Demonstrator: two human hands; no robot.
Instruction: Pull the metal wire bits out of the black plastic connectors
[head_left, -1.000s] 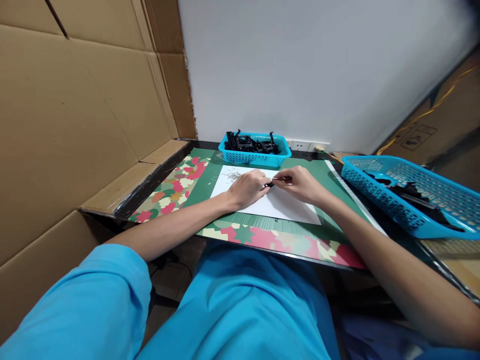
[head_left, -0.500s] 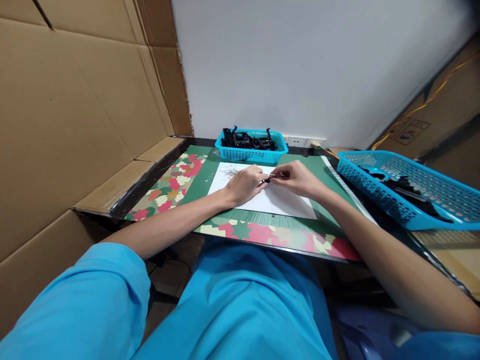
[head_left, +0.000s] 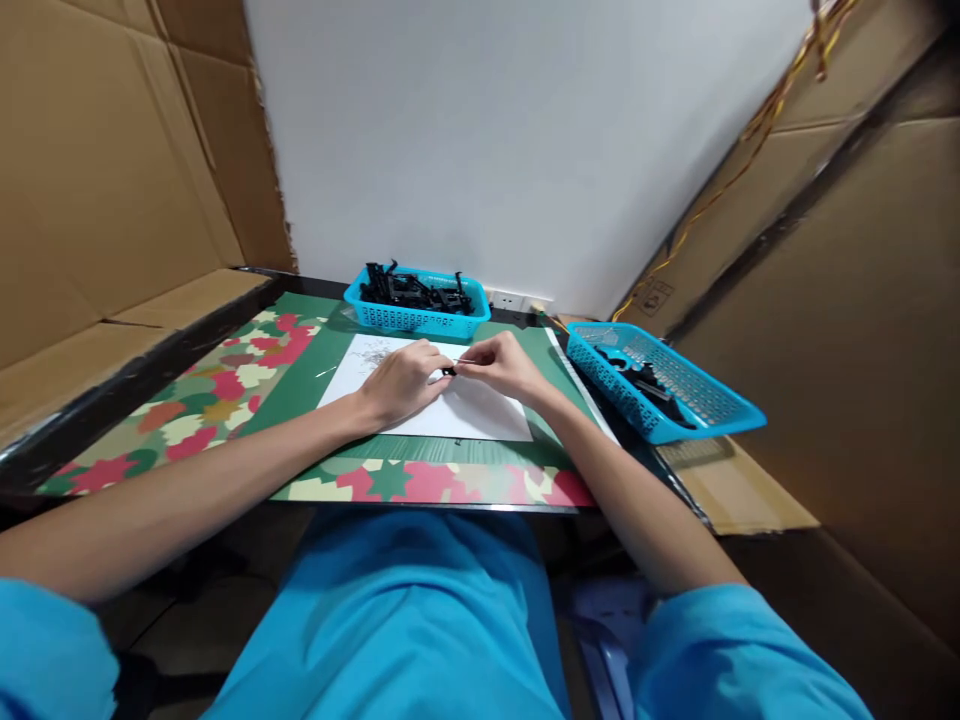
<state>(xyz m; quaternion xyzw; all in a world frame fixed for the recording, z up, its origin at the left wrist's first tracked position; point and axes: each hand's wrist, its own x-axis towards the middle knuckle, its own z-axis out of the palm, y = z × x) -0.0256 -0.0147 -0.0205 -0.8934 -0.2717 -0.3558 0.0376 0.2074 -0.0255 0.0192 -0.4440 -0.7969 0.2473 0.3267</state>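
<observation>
My left hand (head_left: 405,382) rests over the white paper (head_left: 480,418), its fingers closed on a small black plastic part (head_left: 448,371). From the right, my right hand (head_left: 504,366) meets it, fingers pinched on a thin metal tool (head_left: 468,361) whose tip is at the black part. The tool's exact kind is too small to make out. On the paper's far left, beside my left hand, lies a scatter of tiny metallic pieces (head_left: 370,356). The fingers partly hide the black part.
A blue basket (head_left: 416,320) heaped with black plastic parts stands behind the paper. Another blue basket (head_left: 720,400) with black parts is at the right. A green mat (head_left: 300,368) with a patterned border covers the table. Cardboard walls (head_left: 112,150) flank both sides.
The camera view has turned to the right, so everything appears further left. Both hands stay together over the paper, still holding the black part and the thin tool.
</observation>
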